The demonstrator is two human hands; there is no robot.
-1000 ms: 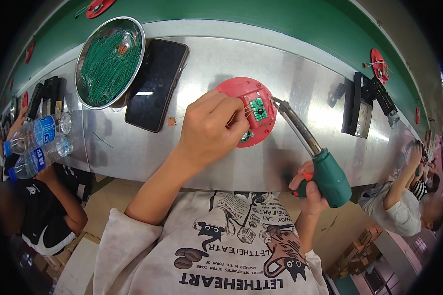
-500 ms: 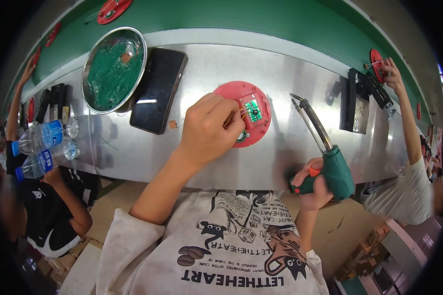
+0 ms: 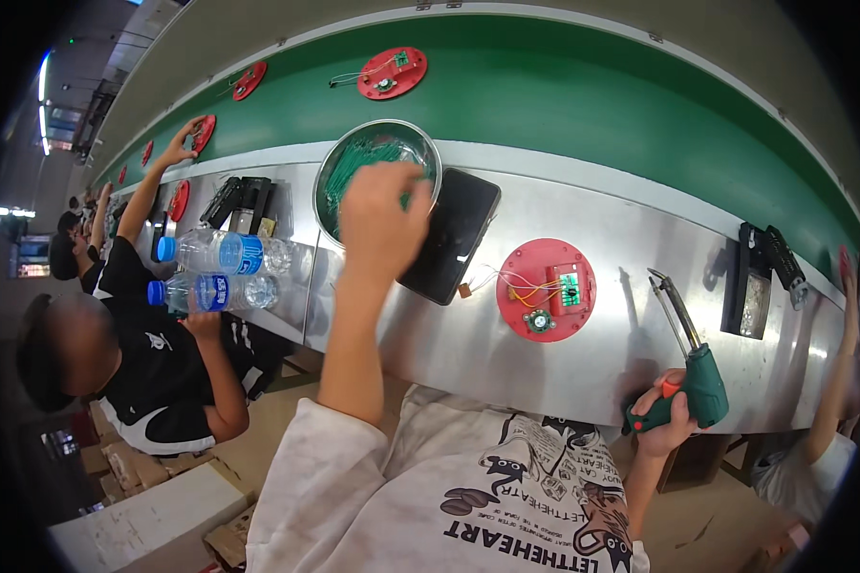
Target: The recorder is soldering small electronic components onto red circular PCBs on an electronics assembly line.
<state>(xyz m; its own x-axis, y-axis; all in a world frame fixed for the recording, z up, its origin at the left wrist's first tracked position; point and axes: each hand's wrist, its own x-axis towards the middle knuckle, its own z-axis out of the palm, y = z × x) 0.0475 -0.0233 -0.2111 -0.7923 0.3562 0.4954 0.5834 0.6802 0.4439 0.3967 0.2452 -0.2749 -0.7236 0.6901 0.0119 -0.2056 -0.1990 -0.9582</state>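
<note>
My left hand [image 3: 384,218] is over a round metal bowl [image 3: 417,151] of thin green wires [image 3: 350,172]. Motion blurs its fingers, so I cannot tell whether they grip anything. Lower right, my right hand [image 3: 667,420] is wrapped round the handle of a green soldering gun [image 3: 703,387], a finger by its orange trigger. The gun's metal tip and thin feed tube point up and away, apart from the work. Between my hands a red disc [image 3: 535,272] lies flat on the bench, bearing a small green circuit board [image 3: 570,288], a round component [image 3: 539,323] and thin loose wires.
A black phone [image 3: 461,239] lies beside the bowl. Two plastic bottles [image 3: 227,252] lie on their sides at left, near a co-worker [image 3: 162,372]. Along the far side, a green belt [image 3: 545,105] carries more red discs [image 3: 392,74]. A black stand [image 3: 753,286] is at right.
My left hand has left the red disc and moved left and away to the bowl. The view has swung left; my right hand still holds the soldering gun.
</note>
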